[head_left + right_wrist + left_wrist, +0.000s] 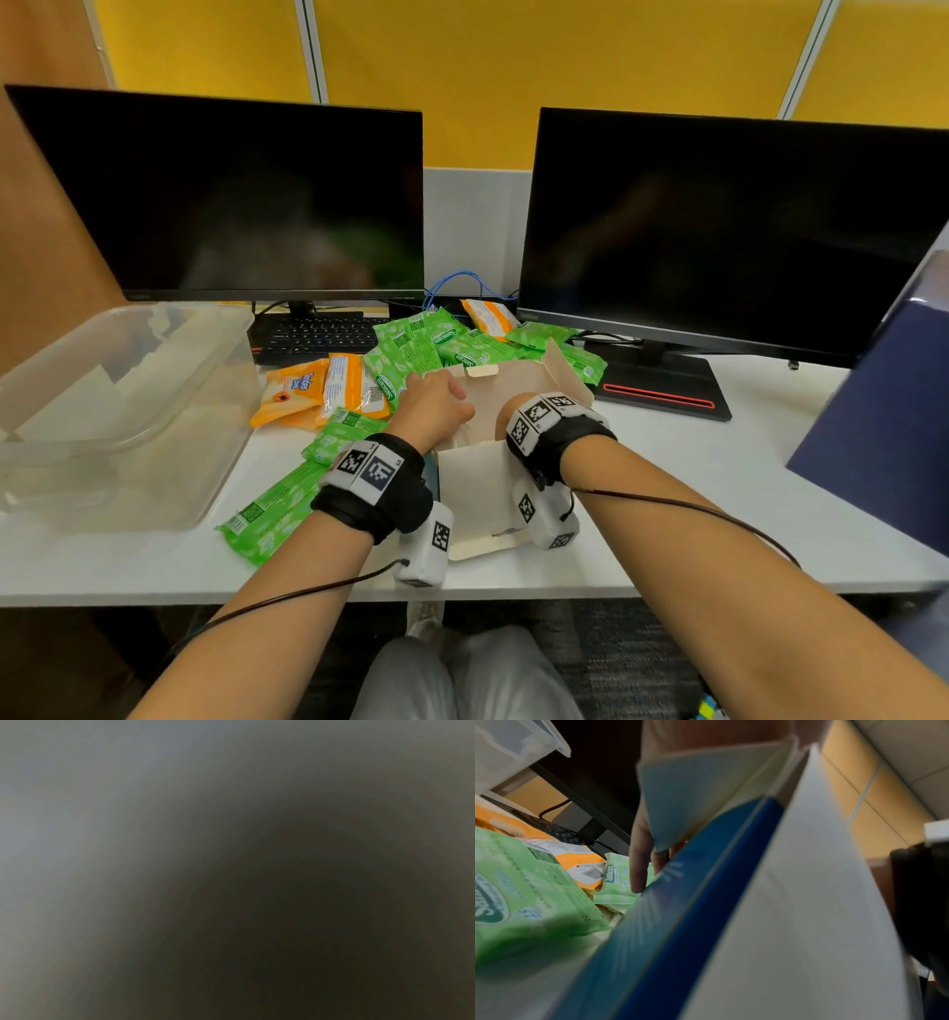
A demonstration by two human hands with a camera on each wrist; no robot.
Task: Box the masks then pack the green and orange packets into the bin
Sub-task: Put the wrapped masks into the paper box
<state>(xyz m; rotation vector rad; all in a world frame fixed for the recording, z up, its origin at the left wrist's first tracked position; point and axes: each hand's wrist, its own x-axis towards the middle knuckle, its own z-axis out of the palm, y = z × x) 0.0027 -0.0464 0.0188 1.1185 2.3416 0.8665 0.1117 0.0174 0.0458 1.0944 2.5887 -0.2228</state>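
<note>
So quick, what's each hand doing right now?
Left hand: grips a flap of the box, thumb outside, fingers curled over.
Right hand: sunk inside the box; open or closed cannot be told.

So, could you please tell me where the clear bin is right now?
In the head view, the clear bin sits at the desk's left end, left of the orange packets.

Two dark monitors [221, 200] on white counter [719, 493], yellow partition panels [539, 67] behind them, dark carpet below counter.

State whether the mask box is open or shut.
Open. The box's flaps stand up, and the right hand reaches down inside it.
</note>
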